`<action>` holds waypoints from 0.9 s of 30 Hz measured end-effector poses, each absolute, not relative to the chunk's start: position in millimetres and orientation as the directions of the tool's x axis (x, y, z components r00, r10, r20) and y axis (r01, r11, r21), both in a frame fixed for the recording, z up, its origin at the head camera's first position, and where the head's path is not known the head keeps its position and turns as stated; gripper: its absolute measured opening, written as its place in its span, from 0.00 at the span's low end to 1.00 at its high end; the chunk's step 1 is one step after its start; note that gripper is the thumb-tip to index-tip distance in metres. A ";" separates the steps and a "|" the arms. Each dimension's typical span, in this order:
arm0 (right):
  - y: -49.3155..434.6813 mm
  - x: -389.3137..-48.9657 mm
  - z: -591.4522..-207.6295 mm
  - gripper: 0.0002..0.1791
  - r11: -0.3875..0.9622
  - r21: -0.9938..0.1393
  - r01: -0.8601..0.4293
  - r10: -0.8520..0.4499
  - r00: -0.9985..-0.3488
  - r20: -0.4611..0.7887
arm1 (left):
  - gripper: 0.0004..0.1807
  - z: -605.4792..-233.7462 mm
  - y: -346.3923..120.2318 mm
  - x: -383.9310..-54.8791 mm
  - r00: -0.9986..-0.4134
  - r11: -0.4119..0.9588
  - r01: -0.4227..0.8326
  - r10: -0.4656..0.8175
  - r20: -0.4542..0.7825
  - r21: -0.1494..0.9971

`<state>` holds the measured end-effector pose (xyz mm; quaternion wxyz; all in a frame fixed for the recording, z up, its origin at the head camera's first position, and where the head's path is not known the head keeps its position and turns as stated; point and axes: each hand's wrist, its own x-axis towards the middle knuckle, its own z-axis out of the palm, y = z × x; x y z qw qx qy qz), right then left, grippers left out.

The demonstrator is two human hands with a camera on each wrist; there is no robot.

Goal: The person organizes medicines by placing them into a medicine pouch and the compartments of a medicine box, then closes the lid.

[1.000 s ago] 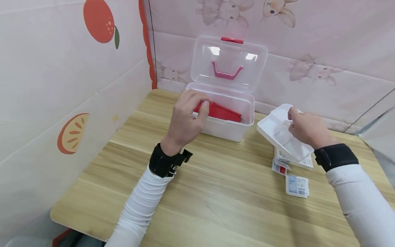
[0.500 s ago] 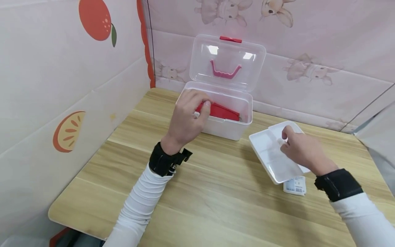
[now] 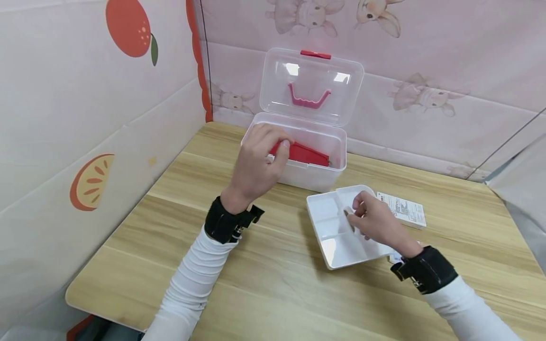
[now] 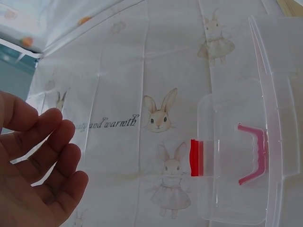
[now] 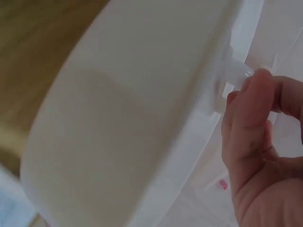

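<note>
My right hand (image 3: 377, 222) pinches the raised grip in the middle of a white compartment tray (image 3: 326, 215) and holds it tilted over the table. In the right wrist view the tray (image 5: 123, 109) fills much of the picture, with thumb and fingertips at its translucent grip. My left hand (image 3: 258, 166) is over the front left of a clear plastic storage box (image 3: 309, 176); in the left wrist view its loosely curled fingers (image 4: 49, 142) hold nothing. Inside the box lies a red flat-sided item (image 3: 309, 155), partly behind the left hand.
The box's clear lid (image 3: 313, 71), with a pink handle (image 3: 309, 102), stands raised against the patterned back wall. A white printed carton (image 3: 407, 210) lies right of the tray. A small packet (image 3: 395, 258) shows partly beneath the right wrist.
My right hand has carried the tray leftward and toward me, off the carton and packets, to the table's middle in front of the box. My left hand has barely moved.
</note>
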<state>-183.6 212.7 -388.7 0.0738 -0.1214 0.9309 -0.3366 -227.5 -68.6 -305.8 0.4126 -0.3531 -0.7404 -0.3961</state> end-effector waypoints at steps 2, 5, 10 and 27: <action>205.8 -181.7 -393.9 0.11 0.726 -0.665 -0.174 -0.286 -0.956 -0.063 | 0.09 -306.3 -69.2 -227.4 -0.412 0.437 0.849 0.198 0.889 0.297; 198.1 -179.9 -400.2 0.12 0.736 -0.624 -0.263 -0.332 -0.943 0.005 | 0.09 -306.8 -69.8 -227.6 -0.414 0.434 0.850 0.203 0.887 0.298; 188.1 -178.7 -401.3 0.14 0.766 -0.483 -0.425 -0.437 -0.894 0.093 | 0.08 -307.6 -70.7 -228.2 -0.420 0.430 0.850 0.207 0.883 0.304; 171.5 -178.1 -402.4 0.09 0.672 0.094 -0.735 -0.741 -0.666 0.086 | 0.09 -308.8 -70.0 -226.6 -0.462 0.456 0.830 0.240 0.854 0.321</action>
